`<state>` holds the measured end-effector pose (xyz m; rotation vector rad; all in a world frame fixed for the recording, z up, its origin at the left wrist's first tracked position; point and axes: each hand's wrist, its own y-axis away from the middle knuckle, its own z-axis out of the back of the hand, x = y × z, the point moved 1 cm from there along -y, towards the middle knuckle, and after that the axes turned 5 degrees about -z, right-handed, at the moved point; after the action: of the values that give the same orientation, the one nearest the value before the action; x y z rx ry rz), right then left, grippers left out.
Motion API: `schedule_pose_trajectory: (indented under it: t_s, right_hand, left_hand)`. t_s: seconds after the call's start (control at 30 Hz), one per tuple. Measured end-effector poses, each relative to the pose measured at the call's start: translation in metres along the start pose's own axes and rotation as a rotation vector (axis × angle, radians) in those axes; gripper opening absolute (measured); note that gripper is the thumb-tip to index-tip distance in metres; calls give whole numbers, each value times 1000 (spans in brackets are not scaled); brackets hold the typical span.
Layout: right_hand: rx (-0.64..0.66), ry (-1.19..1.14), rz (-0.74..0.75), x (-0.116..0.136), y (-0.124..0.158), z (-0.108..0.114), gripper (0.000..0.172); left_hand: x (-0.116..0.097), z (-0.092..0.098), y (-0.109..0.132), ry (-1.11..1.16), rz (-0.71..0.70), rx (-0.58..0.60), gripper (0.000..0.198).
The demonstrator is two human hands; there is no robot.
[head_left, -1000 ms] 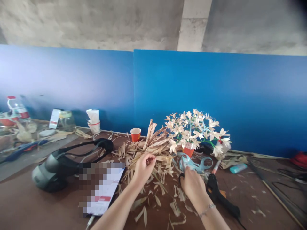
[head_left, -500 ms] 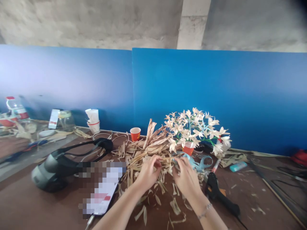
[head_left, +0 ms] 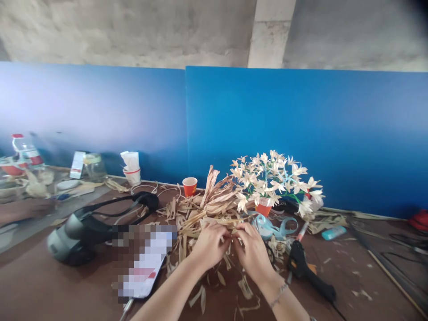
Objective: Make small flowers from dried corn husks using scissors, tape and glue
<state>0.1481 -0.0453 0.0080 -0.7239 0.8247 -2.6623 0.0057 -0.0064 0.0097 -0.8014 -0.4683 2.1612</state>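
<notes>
Dried husks (head_left: pixel 217 201) lie heaped on a brown tabletop (head_left: pixel 337 290), from just beyond a worker's fingertips at 12 o'clock round to 11, with loose scraps (head_left: pixel 245 287) trailing to 6. The left hand (head_left: pixel 210 243) and right hand (head_left: pixel 253 252) meet at the heap's near edge, fingers bent and thumbs drawn in narrow; whether a husk piece is pinched between them cannot be told. From the hands, white flowers (head_left: pixel 277 185) fan above a flower cup (head_left: pixel 263 207) at 1 o'clock, light-blue ribbon (head_left: pixel 272 227) curls near 2, and a black glue gun (head_left: pixel 310 274) lies at 4. A red paper cup (head_left: pixel 190 187) stands at 11, a black-and-grey headset (head_left: pixel 75 232) rests at 9, and a phone (head_left: pixel 150 258) lies between 8 and 9. A blue partition (head_left: pixel 284 111) spans 12.
</notes>
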Motion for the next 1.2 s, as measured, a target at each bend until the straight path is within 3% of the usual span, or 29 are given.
schedule_pose_trajectory:
  t_s: [0.5,0.67,0.73,0.8,0.9,1.07,1.2]
  right_hand:
    - [-165,125,-134,3,4,-6,11]
    - [-214,179,-246,-4,0,4,11]
    - [-154,101,-177,0,0,6,10]
    - [-4,17,-55,7,2,3,9]
    - [172,46,27,16,8,-4,12]
    - [116,222,-78,8,9,-7,19]
    - [149,168,-45,7,7,-7,17]
  left_hand:
    - [-17,-4,-1,-97,119,-123,12]
    - [-3,1,-1,-58,256,-183,13]
    - [8,4,-3,49,329,-173,16]
    - [18,7,-4,107,347,-172,19]
    - [26,13,-4,66,315,-186,18]
    - [23,24,-4,-37,137,-130,15]
    - [18,29,-2,-47,31,-1,15]
